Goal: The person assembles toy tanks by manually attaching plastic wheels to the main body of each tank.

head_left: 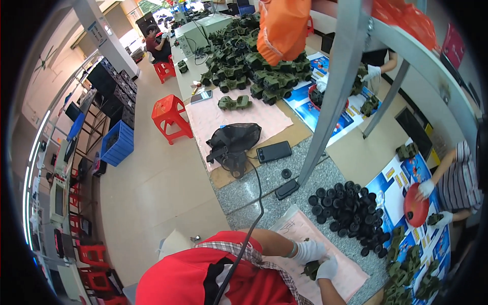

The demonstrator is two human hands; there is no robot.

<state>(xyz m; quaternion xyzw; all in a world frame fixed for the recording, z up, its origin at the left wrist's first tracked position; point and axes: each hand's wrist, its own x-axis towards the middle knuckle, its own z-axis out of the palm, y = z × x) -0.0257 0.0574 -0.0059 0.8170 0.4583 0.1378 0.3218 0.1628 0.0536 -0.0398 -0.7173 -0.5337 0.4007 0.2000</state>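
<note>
Green toy truck (311, 268) sits right between the person's two gloved hands, low over a pink mat (351, 277) on the speckled grey bench (264, 203). Left hand (310, 250) is curled over the top of the truck, fingers wrapped down onto it, and right hand (327, 268) grips it from the side, fingers closed around the body. Can't make out any finer detail on the toy, it's small and half covered by the gloves.

Just beyond the mat there's a heap of black wheels (351, 213), loose and piled up. A grey post (330, 91) comes down onto the bench next to that heap. A black cable (258, 188) runs from the person's red shirt up to a black bag (233, 142), and a dark phone (274, 151) lies just beside the bag on another pink sheet.

Further up the bench is a big pile of green trucks (254, 61), with one single truck (235, 102) sitting apart from it. An orange sack (282, 28) hangs over the pile.

Off to the right, another worker in a striped shirt holds a red bowl (416, 205) with white gloves. More green trucks are stacked near the lower right edge. Red stools (170, 117) stand on the floor to the left.
</note>
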